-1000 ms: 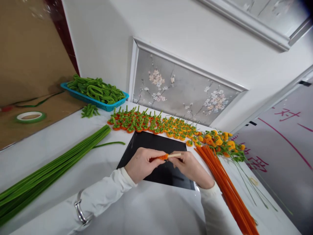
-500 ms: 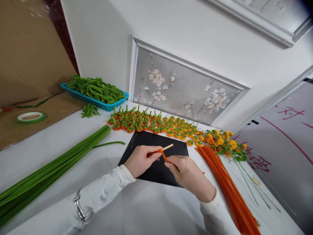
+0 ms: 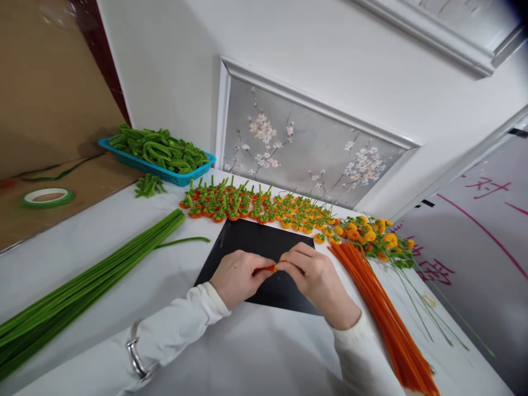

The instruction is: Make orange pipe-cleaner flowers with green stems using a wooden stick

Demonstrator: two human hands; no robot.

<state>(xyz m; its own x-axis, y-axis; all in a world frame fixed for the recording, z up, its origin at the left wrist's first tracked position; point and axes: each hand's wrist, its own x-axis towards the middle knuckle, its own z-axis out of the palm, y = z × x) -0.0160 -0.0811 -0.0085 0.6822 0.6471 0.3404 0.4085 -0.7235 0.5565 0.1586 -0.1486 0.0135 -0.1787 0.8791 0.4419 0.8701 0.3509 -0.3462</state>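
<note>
Over the black mat (image 3: 256,236), my left hand (image 3: 236,279) is closed in a pinch on a short orange pipe cleaner (image 3: 271,269). Fingertips of my right hand (image 3: 324,281) meet it from the other side, also pinched on the orange piece. Most of that piece is hidden by the fingers, and the pale stick is out of sight now. To the right lies a bundle of long orange pipe cleaners (image 3: 379,308). Small orange pumpkin shapes with green stems (image 3: 223,206) stand behind the mat, beside yellow-orange ones (image 3: 303,216).
Long green pipe cleaners (image 3: 103,280) lie at the left. A blue basket (image 3: 165,175) of green pieces stands at the back left, near a roll of green tape (image 3: 48,198). Yellow-orange flowers with thin stems (image 3: 375,236) lie at the right, by the wall.
My right hand has moved up and in to meet the left fingertips. The pale stick and the orange loop seen between the hands before are now covered.
</note>
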